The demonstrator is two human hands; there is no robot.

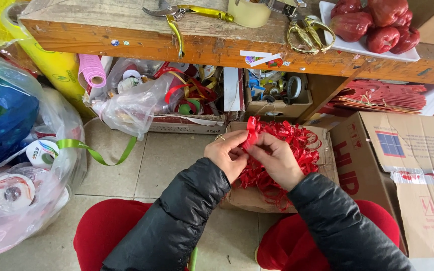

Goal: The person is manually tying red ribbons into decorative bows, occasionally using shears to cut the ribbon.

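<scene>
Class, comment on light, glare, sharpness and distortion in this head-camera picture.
Head view: soft even light, faint shadows; glare on the plastic bags; hands and red ribbon sharp; bench edge bows from wide-lens distortion.

Both hands together over a tangled bunch of curly red ribbon (pixel 282 150): left hand (pixel 226 154) and right hand (pixel 276 159) pinching one folded red strip (pixel 250 131) between fingertips. Beneath, an open brown cardboard box (pixel 327 150). Above, gold-handled scissors (pixel 310 34) on a worn wooden bench (pixel 126 35).

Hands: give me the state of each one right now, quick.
Left hand: fingers closed, pinching the red ribbon.
Right hand: fingers closed on the same red ribbon.
</scene>
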